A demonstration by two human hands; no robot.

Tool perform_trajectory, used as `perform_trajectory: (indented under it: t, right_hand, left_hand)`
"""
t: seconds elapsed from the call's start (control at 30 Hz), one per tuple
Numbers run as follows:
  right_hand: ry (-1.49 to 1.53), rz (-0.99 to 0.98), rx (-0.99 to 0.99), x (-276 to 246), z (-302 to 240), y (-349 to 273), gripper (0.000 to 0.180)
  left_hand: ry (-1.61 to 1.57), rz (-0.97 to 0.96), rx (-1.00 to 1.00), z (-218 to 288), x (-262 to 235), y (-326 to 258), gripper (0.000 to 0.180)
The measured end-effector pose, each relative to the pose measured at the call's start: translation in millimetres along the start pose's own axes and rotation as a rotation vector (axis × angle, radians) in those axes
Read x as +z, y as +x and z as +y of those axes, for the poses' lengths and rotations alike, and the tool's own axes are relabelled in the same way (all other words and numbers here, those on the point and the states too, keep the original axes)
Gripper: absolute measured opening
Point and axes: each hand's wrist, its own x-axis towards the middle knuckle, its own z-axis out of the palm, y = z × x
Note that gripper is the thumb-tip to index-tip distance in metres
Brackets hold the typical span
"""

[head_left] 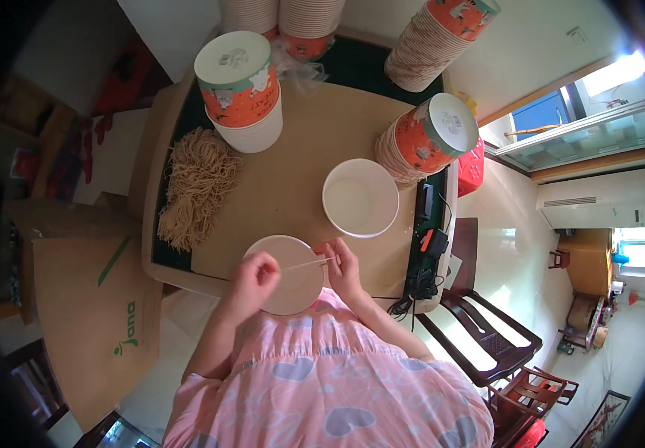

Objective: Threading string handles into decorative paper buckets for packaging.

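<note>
**Two hands on a thin stick above a paper lid**

At the near edge of the tan wooden tabletop (300, 142), the left hand (254, 278) and the right hand (343, 263) each pinch one end of a thin pale wooden stick (309, 263), fingers closed on it. The stick lies roughly level over a round beige paper lid (289, 280), which rests flat on the tabletop between the hands (its near rim partly hidden by the person's pink sleeves).

Just beyond the right hand stands an open white paper bowl (360, 197), upright. To the far left lies a heap of dry tan noodles (195, 187), well apart from the hands. Behind it stands a short stack of orange-and-white paper bowls (239, 86), upside down. On the right, a long stack of the same orange bowls (423, 142) lies tilted on its side near the white bowl. A brown cardboard box (91, 321) sits off the tabletop at the near left.
</note>
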Motion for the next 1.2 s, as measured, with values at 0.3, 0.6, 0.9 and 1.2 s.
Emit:
perform_trajectory:
  t: [0.3,0.6,0.9,1.2]
  right_hand:
    - [0.180,-0.260,0.269,9,10,26,0.011]
    - [0.025,-0.339,0.608,27,94,28,0.021]
    - [0.261,-0.463,0.496,27,110,17,0.034]
    - [0.126,-0.053,0.114,-22,-87,30,0.038]
  left_hand:
    - [-0.186,0.128,-0.476,-104,-37,16,0.010]
    - [-0.281,0.050,-0.639,-213,-4,12,0.007]
    - [-0.505,-0.024,-0.793,-171,-3,11,0.032]
    - [-0.376,0.078,-0.131,-27,-36,57,0.026]
